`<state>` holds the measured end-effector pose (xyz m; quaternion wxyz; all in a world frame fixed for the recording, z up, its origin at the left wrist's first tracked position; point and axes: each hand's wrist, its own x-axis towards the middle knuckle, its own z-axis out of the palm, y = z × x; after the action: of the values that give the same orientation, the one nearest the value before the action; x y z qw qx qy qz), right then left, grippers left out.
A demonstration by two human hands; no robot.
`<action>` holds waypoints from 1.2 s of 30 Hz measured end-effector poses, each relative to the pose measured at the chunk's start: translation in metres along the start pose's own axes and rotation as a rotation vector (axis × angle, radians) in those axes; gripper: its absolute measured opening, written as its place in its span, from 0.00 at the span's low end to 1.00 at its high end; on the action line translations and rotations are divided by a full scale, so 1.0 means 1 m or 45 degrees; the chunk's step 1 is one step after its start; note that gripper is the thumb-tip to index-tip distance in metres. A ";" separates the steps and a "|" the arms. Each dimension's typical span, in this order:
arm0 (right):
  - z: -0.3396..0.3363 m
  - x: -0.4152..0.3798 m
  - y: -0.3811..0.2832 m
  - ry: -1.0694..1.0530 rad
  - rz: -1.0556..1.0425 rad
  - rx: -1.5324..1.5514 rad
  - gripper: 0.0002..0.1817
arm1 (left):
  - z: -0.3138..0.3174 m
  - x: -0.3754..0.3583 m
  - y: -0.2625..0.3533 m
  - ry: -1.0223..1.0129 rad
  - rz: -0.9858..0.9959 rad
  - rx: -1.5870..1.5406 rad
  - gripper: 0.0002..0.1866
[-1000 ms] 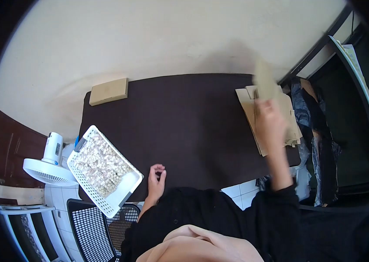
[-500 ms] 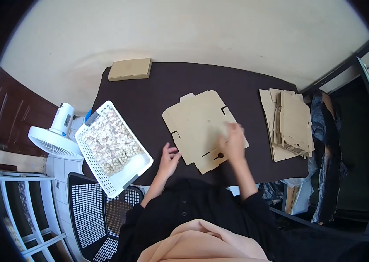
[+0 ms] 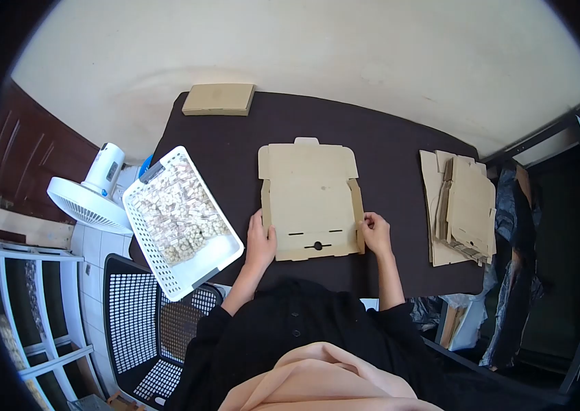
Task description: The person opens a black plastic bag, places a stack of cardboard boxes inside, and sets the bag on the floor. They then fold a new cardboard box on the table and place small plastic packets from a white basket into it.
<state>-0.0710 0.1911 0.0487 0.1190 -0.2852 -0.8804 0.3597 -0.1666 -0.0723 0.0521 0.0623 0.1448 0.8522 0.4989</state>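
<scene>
An unfolded cardboard box lies in front of me on the dark tabletop, its two side flaps bent upward. My left hand is closed on the left side flap near the front corner. On the opposite side, my right hand pinches the right flap with bent fingers. Slots and a round cut-out show along the box's near edge, and a small tab sticks out at its far edge.
Left of the box, a white plastic basket holds many small wrapped pieces. A closed cardboard box sits at the far left corner. Flat cardboard blanks are stacked on the right. A white fan and black chair stand at left.
The box has been turned to lie straight in front of me, and its side flaps now stand up. My right hand moved from its surface to the right edge; my left hand closed on the left.
</scene>
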 end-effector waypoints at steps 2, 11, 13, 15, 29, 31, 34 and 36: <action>0.002 -0.002 -0.010 -0.252 0.240 0.143 0.15 | -0.002 -0.002 -0.004 0.022 0.049 0.137 0.27; 0.035 -0.036 -0.048 -0.450 -0.261 -0.681 0.47 | 0.013 -0.016 -0.007 -0.288 0.251 0.760 0.43; 0.039 -0.038 -0.045 -0.413 -0.280 -0.674 0.46 | 0.012 -0.016 -0.006 -0.281 0.252 0.765 0.41; 0.040 -0.037 -0.043 -0.261 -0.358 -0.669 0.40 | 0.011 -0.015 -0.007 -0.270 0.255 0.766 0.40; 0.047 0.034 -0.037 0.023 -0.110 -0.062 0.34 | 0.022 0.039 0.000 0.295 0.015 0.515 0.39; 0.059 0.054 -0.043 0.096 0.057 -0.060 0.33 | 0.027 0.055 -0.004 0.352 -0.120 0.428 0.39; 0.063 0.073 -0.051 0.141 0.201 -0.043 0.30 | 0.026 0.072 -0.004 0.374 -0.311 0.363 0.39; 0.064 0.077 -0.052 0.113 0.178 -0.028 0.28 | 0.024 0.075 -0.002 0.298 -0.312 0.422 0.36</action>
<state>-0.1821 0.1700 0.0396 0.1293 -0.3628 -0.8562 0.3443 -0.2324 -0.0298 0.0415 -0.0014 -0.0104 0.9350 0.3544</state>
